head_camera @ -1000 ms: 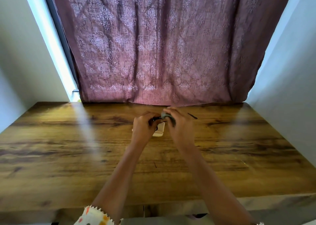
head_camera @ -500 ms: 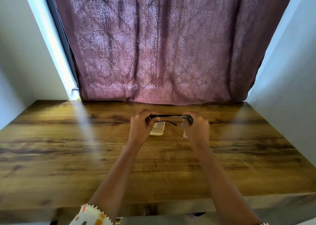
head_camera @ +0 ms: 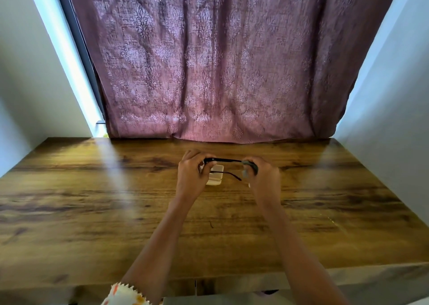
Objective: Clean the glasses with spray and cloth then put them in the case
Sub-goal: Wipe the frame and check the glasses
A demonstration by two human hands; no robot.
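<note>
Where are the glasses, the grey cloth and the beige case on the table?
glasses (head_camera: 226, 160): head view, on the black front bar between the hands.
grey cloth (head_camera: 251, 166): head view, on the bunched fabric at the right hand's fingers.
beige case (head_camera: 214, 180): head view, on its pale top, below the glasses.

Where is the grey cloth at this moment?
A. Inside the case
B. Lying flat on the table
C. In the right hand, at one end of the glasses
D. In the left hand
C: the grey cloth is bunched in the right hand at the right end of the black glasses, while the left hand holds the other end.
</note>
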